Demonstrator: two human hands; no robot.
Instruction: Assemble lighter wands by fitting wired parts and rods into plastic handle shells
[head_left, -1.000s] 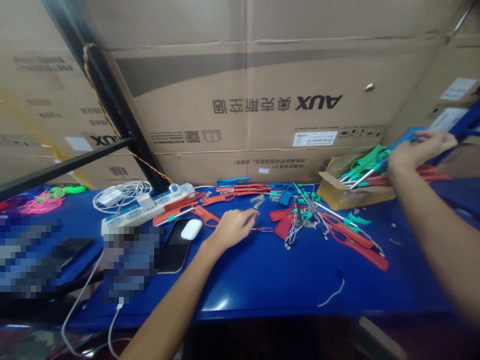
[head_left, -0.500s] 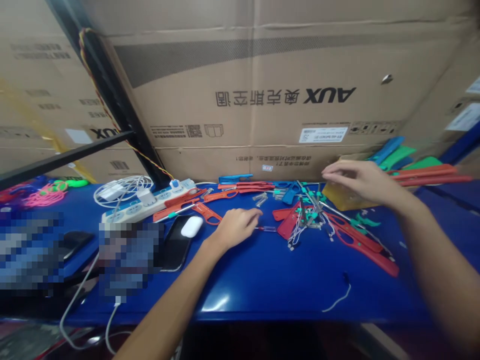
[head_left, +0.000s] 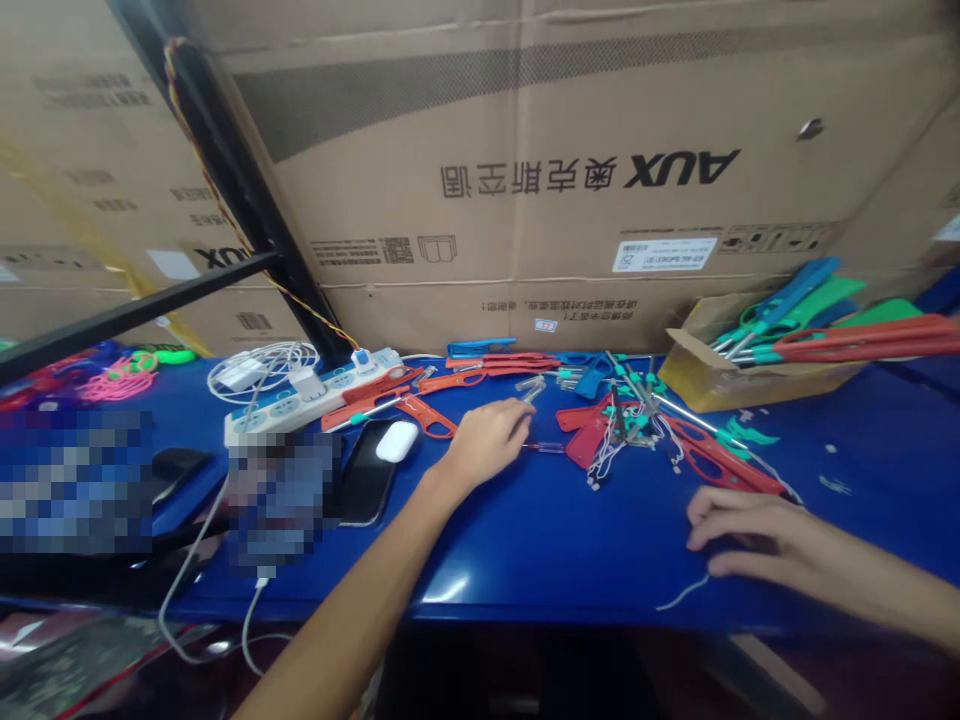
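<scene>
1. Clutter risk: red handles (head_left: 720, 462), rods and white wires lay in a tangle (head_left: 626, 430) between both hands; a snag could have dragged the pile.
2. Right hand (head_left: 757, 535) lay flat, fingers spread, holding nothing, beside white cord (head_left: 682, 592) at the bench (head_left: 540, 560) front edge.
3. Left hand (head_left: 487, 440) curled loosely, fingertips at clear tube (head_left: 546, 447); grip unclear.
4. Tube at mid-bench, long axis left-right, pointing to the tangle; could have rolled.

blue table (head_left: 570, 545) (red handles (head_left: 716, 462))
</scene>
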